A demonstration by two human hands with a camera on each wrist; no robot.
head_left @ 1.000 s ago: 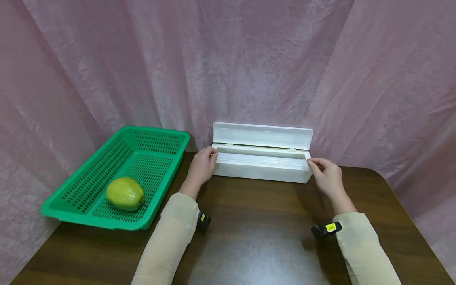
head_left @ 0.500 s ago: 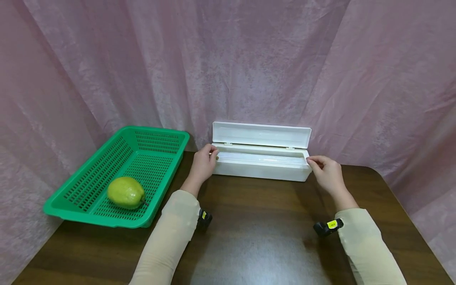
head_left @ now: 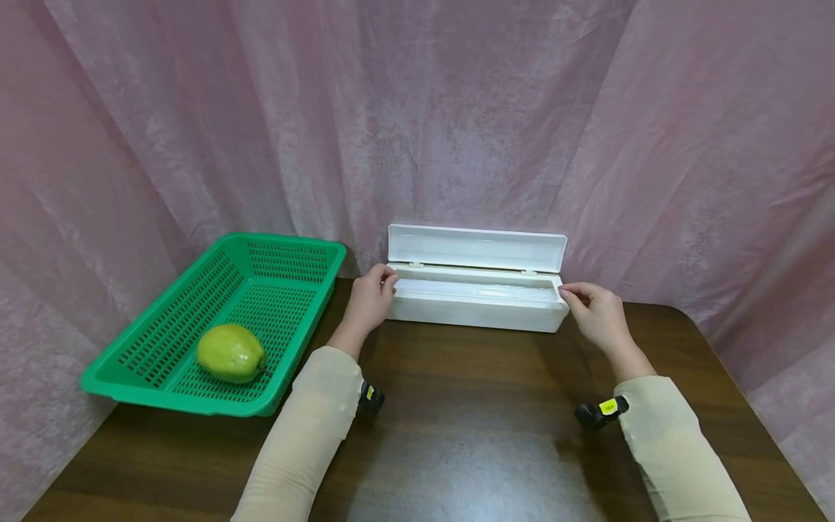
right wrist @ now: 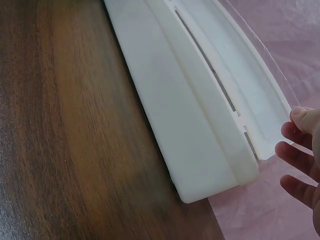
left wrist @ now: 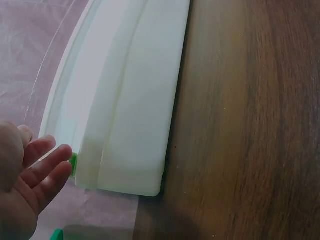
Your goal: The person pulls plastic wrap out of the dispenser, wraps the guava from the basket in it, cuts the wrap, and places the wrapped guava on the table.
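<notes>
A long white plastic box (head_left: 476,310) stands at the back of the brown table (head_left: 470,428), its hinged lid (head_left: 476,249) raised upright. My left hand (head_left: 370,297) is at the box's left end, and in the left wrist view its fingers (left wrist: 47,162) lie nearly straight against that end of the box (left wrist: 130,100). My right hand (head_left: 596,312) is at the right end. The right wrist view shows its fingers (right wrist: 300,160) spread just off the box (right wrist: 185,115), with the thumb by the lid's corner. Neither hand holds anything.
A green slotted basket (head_left: 176,404) sits at the left with a yellow-green fruit (head_left: 230,353) lying in it. A pink curtain (head_left: 417,109) hangs close behind the table, and the table's right corner is rounded.
Both hands stay at the ends of the box. The box and hands sit slightly farther left and back in view than a second ago.
</notes>
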